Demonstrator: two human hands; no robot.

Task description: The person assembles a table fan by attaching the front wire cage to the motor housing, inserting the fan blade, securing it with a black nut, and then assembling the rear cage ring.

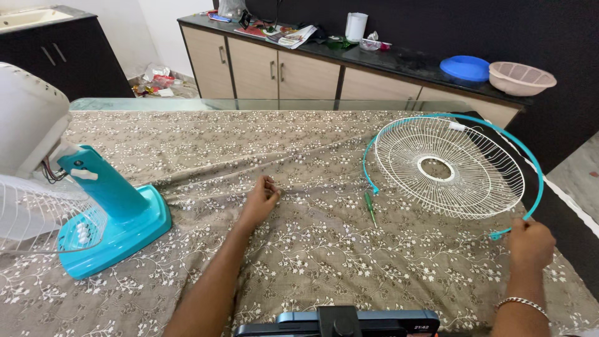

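Right hand (530, 242) is closed on one end of the teal ring (523, 150), at the near right of the white grill (449, 167). That ring is an open band curving round the far and right sides of the grill; its other end lies at the grill's left edge. The grill lies flat on the patterned cloth (324, 243) that covers the desk, its round centre hole showing the cloth beneath.

Left hand (259, 203) rests on the cloth well to the left of the grill, fingers curled loosely together and pinching a fold of cloth; whether it holds anything small I cannot tell. A green screwdriver (370, 206) lies between that hand and the grill, just beside the ring's left end.

Far left of the grill, the fan body (106, 206) lies tipped over, its teal base and stem toward the grill and its white rear guard at the edge of view.
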